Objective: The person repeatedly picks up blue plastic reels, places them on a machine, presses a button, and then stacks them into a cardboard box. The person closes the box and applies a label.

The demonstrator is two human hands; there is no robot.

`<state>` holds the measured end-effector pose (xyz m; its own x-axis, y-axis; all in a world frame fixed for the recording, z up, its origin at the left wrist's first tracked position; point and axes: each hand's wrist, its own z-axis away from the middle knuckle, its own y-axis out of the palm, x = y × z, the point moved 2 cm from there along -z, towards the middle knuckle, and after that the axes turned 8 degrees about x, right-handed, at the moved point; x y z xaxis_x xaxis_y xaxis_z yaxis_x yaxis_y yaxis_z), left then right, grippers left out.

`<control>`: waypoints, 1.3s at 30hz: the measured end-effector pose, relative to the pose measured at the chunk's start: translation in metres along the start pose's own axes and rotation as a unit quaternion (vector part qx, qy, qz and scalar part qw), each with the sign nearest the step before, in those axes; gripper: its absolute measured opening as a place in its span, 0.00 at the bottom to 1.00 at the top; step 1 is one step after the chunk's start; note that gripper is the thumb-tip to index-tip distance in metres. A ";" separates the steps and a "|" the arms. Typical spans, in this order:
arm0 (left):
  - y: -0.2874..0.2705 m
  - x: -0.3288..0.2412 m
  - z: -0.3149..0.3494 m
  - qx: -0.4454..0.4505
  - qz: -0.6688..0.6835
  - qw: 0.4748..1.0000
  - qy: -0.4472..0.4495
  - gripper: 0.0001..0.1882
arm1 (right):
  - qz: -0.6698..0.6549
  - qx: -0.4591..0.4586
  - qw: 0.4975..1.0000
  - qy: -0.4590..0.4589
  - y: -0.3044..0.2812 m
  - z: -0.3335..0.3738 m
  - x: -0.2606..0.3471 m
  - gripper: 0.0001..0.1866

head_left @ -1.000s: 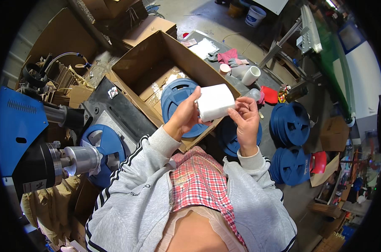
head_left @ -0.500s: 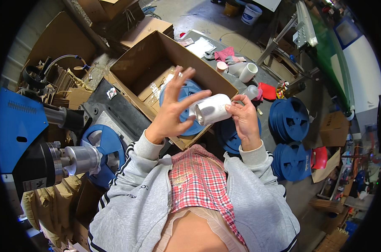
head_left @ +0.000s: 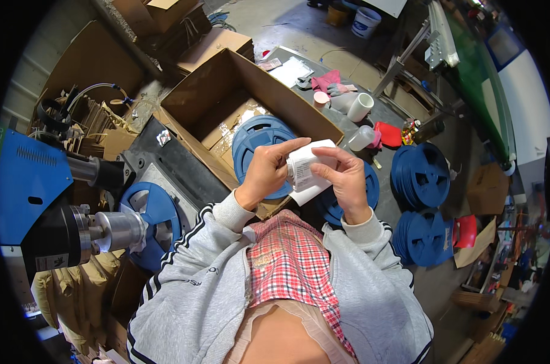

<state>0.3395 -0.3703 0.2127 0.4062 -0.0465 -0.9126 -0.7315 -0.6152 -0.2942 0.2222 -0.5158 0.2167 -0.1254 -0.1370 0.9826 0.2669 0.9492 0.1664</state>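
Observation:
Both of my hands hold a white roll of printed labels (head_left: 305,165) in front of my chest, over the near right corner of the cardboard box. My left hand (head_left: 267,173) grips its left end, the index finger stretched along the top edge. From the right, my right hand (head_left: 347,179) pinches the roll between thumb and fingers. A loose white strip hangs off its lower side. Behind the roll, blue plastic reels (head_left: 250,142) lie inside the open cardboard box (head_left: 196,82). Another blue reel (head_left: 367,188) is partly hidden behind my right hand.
At left stands a blue machine (head_left: 29,188) with a metal shaft carrying a blue reel (head_left: 172,209). Stacked blue reels (head_left: 423,173) sit at right. White rolls (head_left: 361,107), a translucent bottle (head_left: 361,138) and pink gloves (head_left: 326,80) lie on the dark table (head_left: 390,118).
My left hand, spread open before, has come down and closed on the left end of the roll. The roll has turned, its printed side now showing, and a strip hangs from it.

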 end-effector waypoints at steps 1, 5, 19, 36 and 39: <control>0.001 0.000 0.000 0.016 0.014 1.000 -0.020 0.23 | 0.012 -0.002 1.000 0.003 -0.002 0.000 -0.001 0.16; 0.003 -0.001 -0.003 0.048 0.044 0.995 -0.073 0.19 | -0.028 -0.008 1.000 0.001 -0.005 0.001 -0.002 0.14; 0.004 0.006 -0.015 0.022 0.139 0.973 -0.185 0.14 | -0.092 -0.029 0.993 -0.065 -0.018 -0.003 -0.021 0.11; 0.034 0.066 -0.029 0.030 0.060 0.997 -0.043 0.24 | -0.166 -0.016 0.982 0.091 -0.061 -0.024 -0.052 0.60; 0.042 0.077 -0.039 0.055 0.088 0.988 -0.112 0.34 | -0.170 -0.033 0.982 0.075 -0.084 -0.041 -0.068 0.60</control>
<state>0.3620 -0.4304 0.1413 0.1436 0.0381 -0.9889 -0.8407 -0.5225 -0.1422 0.2474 -0.5982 0.1392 -0.0763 -0.4871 0.8700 0.2970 0.8218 0.4862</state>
